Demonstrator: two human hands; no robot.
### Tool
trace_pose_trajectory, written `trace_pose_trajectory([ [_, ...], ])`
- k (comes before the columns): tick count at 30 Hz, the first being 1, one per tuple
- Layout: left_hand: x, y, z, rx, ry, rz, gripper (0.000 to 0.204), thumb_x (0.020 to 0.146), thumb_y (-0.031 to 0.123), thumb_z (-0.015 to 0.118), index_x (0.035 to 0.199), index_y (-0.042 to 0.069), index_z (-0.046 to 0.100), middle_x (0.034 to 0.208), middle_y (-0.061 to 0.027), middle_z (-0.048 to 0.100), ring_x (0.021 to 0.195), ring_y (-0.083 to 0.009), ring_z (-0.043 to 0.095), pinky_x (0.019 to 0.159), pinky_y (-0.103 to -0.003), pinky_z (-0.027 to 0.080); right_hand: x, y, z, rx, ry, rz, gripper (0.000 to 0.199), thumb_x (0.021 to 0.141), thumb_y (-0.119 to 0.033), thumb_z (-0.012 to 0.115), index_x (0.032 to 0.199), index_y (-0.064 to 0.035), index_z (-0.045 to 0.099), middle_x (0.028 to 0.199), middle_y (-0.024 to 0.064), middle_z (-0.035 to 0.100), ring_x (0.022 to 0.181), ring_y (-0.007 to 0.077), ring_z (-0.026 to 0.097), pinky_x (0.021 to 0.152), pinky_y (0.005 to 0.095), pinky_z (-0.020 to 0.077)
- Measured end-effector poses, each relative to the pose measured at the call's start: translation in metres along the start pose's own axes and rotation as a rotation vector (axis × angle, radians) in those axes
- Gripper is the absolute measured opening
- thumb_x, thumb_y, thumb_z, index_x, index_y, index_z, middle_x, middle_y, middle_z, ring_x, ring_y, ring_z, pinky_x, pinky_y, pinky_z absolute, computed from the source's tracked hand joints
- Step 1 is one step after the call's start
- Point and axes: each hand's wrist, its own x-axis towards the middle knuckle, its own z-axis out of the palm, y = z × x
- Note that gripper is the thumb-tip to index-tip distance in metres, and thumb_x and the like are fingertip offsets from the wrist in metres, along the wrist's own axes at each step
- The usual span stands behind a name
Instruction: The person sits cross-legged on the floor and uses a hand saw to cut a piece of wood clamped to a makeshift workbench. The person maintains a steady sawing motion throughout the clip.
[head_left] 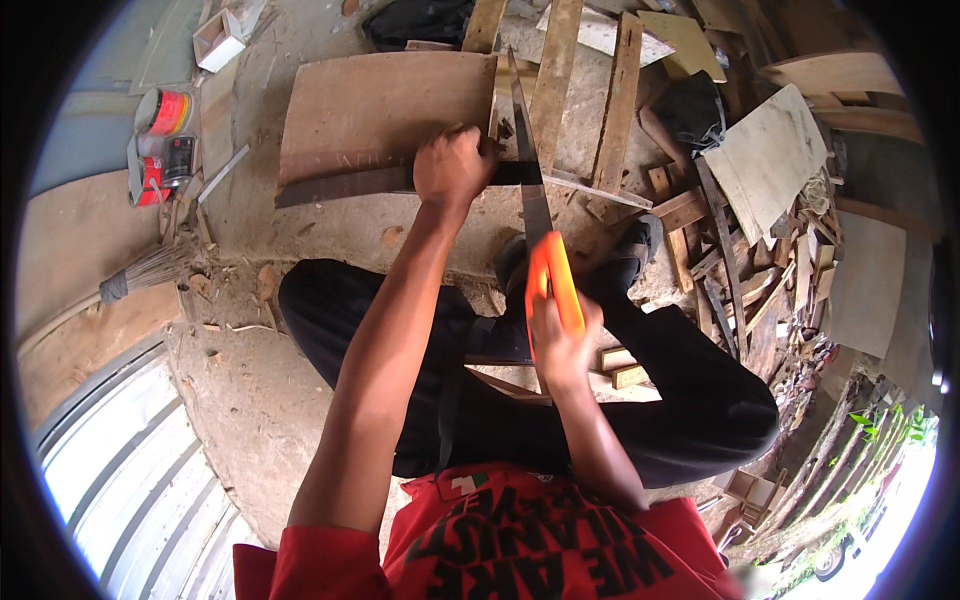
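My right hand is wrapped round the orange handle of a handsaw. Its long blade points away from me and crosses a dark, narrow strip near the strip's right end. My left hand is closed over that strip, left of the blade. I cannot tell whether the strip is wood or another material. Behind it lies a brown plywood sheet, the strip running along its near edge. Whether the saw teeth are in the strip is too blurred to tell.
Pale wooden slats stand beyond the blade. Scrap wood and a light board are piled at right. Red cans and a bundle of thin sticks lie at left. My bent legs flank the saw.
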Motion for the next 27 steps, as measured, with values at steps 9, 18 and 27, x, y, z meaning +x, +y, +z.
trace_pose_trajectory([
  [9, 0.029, 0.001, 0.003, 0.03, 0.001, -0.135, 0.016, 0.08, 0.022, 0.063, 0.086, 0.008, 0.069, 0.091, -0.0175, 0.071, 0.089, -0.0365, 0.069, 0.079, -0.047, 0.055, 0.059, -0.003, 0.011, -0.144, -0.012, -0.355, 0.015, 0.08, -0.01, 0.065, 0.07, 0.0007, 0.061, 0.056, 0.0145, 0.058, 0.048, 0.0248, 0.061, 0.05, 0.0351, 0.0471],
  [18, 0.028, 0.004, 0.0, 0.031, 0.009, -0.102, 0.016, 0.078, 0.019, 0.065, 0.087, 0.007, 0.07, 0.093, -0.0174, 0.071, 0.088, -0.0369, 0.069, 0.079, -0.047, 0.055, 0.062, 0.044, 0.011, -0.005, -0.1, -0.269, 0.018, 0.081, -0.009, 0.066, 0.069, 0.0012, 0.058, 0.055, 0.0118, 0.057, 0.048, 0.0156, 0.056, 0.05, 0.0329, 0.0456],
  [27, 0.018, -0.001, -0.004, -0.053, -0.001, -0.002, 0.028, 0.087, 0.03, 0.059, 0.084, 0.004, 0.069, 0.092, -0.0223, 0.069, 0.085, -0.0432, 0.067, 0.077, -0.051, 0.053, 0.04, 0.043, 0.019, 0.095, -0.002, -0.309, 0.017, 0.081, -0.006, 0.065, 0.068, 0.0008, 0.056, 0.054, 0.0082, 0.053, 0.05, 0.0115, 0.052, 0.05, 0.0315, 0.0431],
])
